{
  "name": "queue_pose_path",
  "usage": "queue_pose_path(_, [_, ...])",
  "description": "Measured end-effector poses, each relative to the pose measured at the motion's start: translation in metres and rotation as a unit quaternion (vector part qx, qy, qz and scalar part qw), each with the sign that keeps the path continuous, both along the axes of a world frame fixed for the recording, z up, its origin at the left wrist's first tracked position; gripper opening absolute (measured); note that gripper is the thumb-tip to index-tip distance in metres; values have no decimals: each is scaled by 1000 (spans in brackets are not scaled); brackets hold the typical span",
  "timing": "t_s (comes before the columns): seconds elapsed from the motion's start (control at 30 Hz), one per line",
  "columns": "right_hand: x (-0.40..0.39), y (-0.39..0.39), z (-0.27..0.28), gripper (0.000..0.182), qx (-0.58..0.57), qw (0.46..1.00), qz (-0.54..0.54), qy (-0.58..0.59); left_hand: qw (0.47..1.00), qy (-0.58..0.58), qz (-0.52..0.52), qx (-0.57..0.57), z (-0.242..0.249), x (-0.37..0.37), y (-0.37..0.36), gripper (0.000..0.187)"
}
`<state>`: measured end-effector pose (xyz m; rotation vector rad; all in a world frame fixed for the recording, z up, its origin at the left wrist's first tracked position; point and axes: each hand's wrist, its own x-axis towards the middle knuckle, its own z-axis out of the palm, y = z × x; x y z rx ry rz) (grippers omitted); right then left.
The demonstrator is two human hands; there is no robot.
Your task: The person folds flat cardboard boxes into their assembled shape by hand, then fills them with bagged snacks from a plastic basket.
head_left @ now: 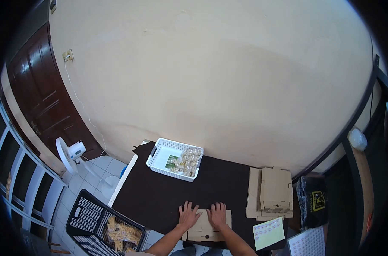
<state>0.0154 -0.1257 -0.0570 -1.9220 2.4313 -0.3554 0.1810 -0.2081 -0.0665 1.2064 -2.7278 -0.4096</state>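
A flat brown cardboard piece (206, 232) lies at the front edge of the dark table. My left hand (188, 215) rests on its left side, palm down with the fingers spread. On its right side lies my right hand (217, 215), also palm down and with fingers apart. Farther back stands a white basket (175, 172) with several small clear packets (189, 162) and a green card in it. To the right is a stack of folded cardboard (276, 190). A sheet of round stickers (268, 233) lies in front of that stack.
The dark table (224, 179) stands against the wall. A black crate (89, 217) holding packets is at the lower left, near a white fan (74, 152). At the right are a black bag (311, 200) and another sticker sheet (307, 242).
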Motion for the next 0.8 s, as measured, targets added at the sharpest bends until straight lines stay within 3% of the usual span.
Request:
queue_pose_path(0.07, [0, -2, -15, 47, -55, 998, 4, 14, 999, -4, -16, -31, -8, 1, 4, 56])
queue_pose_path(0.17, [4, -2, -6, 64, 15, 998, -21, -57, 998, -18, -47, -43, 4, 2, 3, 63])
queue_pose_path(0.47, [0, -10, 7, 62, 20, 997, -22, -73, 997, -30, -69, -5, 14, -3, -3, 64])
queue_pose_path(0.53, [1, -11, 20, 70, 84, 989, -28, -117, 992, -72, -49, 91, 32, -7, -1, 73])
queue_pose_path(0.63, [-1, -15, 23, 67, 89, 989, -32, -117, 987, -84, -49, 126, 43, -12, -6, 72])
queue_pose_path(0.8, [-2, -19, 23, 65, 95, 986, -30, -131, 986, -81, -47, 135, 29, -8, -7, 71])
